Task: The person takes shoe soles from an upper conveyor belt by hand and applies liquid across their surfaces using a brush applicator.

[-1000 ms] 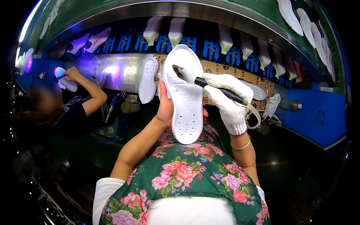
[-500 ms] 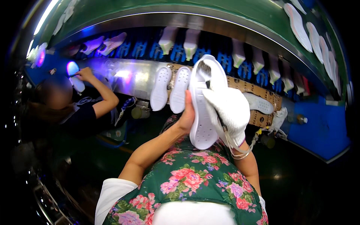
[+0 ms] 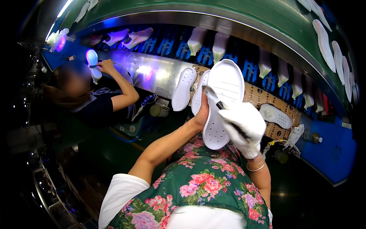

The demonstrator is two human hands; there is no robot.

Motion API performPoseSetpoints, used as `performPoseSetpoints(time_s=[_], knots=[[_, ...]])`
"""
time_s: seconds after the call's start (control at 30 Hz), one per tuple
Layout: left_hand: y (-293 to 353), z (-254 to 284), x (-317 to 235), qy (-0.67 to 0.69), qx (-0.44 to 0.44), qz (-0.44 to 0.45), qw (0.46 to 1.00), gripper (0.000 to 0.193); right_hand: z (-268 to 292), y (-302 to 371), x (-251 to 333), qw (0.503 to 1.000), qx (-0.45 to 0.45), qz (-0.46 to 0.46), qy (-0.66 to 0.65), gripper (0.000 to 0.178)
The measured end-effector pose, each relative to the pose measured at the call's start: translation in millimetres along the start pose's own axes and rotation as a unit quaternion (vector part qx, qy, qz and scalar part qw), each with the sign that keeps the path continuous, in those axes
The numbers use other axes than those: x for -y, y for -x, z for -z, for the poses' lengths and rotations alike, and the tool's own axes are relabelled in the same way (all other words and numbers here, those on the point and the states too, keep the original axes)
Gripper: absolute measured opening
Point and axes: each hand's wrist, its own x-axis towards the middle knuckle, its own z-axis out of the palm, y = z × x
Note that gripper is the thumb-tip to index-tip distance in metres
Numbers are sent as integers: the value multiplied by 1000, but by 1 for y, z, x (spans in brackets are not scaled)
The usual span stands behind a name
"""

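Note:
A white shoe sole (image 3: 225,78) is held up in front of me, its hollow upper face with ridges and small holes toward me. My bare left hand (image 3: 202,114) grips it along the left edge. My right hand (image 3: 246,124), in a white knit glove, is closed around a brush (image 3: 218,102). Its bristles are at the sole's left edge, near mid-length, close to my left fingers. Behind the held sole, a second white sole (image 3: 198,97) is partly covered; a third sole (image 3: 184,87) lies beside it on the bench.
Printed cardboard (image 3: 254,101) covers part of the metal bench (image 3: 152,76); a greyish-white sole (image 3: 275,116) lies on it. Shoe uppers (image 3: 220,45) stand in a row on blue holders behind. Pale soles (image 3: 324,44) line the green surface above. A co-worker (image 3: 95,95) sits at left.
The brush has come from the sole's far end back to its left edge near the middle, my gloved hand moving nearer me. The whole scene has shifted rightward in view.

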Motion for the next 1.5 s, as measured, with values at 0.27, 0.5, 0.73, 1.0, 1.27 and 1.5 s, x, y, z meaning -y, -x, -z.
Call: performPoseSetpoints(time_s=[0.27,0.5,0.73,1.0,1.27,1.5], knots=[[-11,-10,-16,-21,-82,-3,996,98,-8,-1,0,995,10,64,82,35],[-15,-4,-31,-51,-103,-62,991,107,-2,-1,-12,999,-19,35,37,35],[-21,20,-28,167,-1,12,986,131,-12,13,-3,996,39,36,-72,37],[-32,18,-33,198,42,-19,979,120,-23,38,0,988,101,-23,-116,39],[-44,31,-39,211,75,-31,974,124,-22,38,1,995,56,75,-26,32],[-52,20,-44,229,103,-49,967,123,-23,38,-7,995,-6,87,48,25]])
